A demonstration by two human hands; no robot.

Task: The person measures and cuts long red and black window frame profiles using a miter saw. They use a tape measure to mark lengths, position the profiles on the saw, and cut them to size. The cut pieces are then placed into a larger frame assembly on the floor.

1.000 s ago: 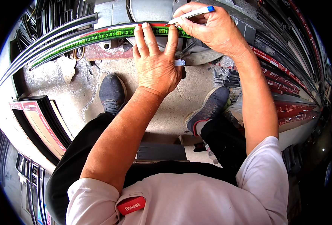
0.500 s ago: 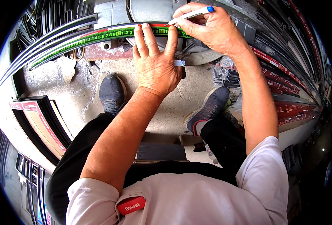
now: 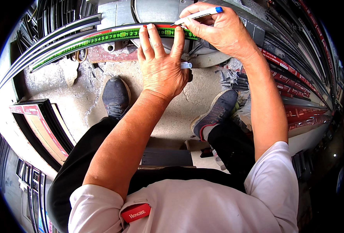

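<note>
While pale floor [image 3: 172,116] spreads below, a long dark strip with red film [image 3: 162,26] runs across the far side of the scene. Along its near edge lies a green tape measure [image 3: 102,39]. Fingers spread apart, the left hand [image 3: 160,70] presses on the tape; to its right, the right hand [image 3: 224,31] pinches a white pen [image 3: 199,15], its tip at the film. One small translucent tube [image 3: 186,65] juts from the left hand's right edge; whether it is gripped I cannot tell.
</note>
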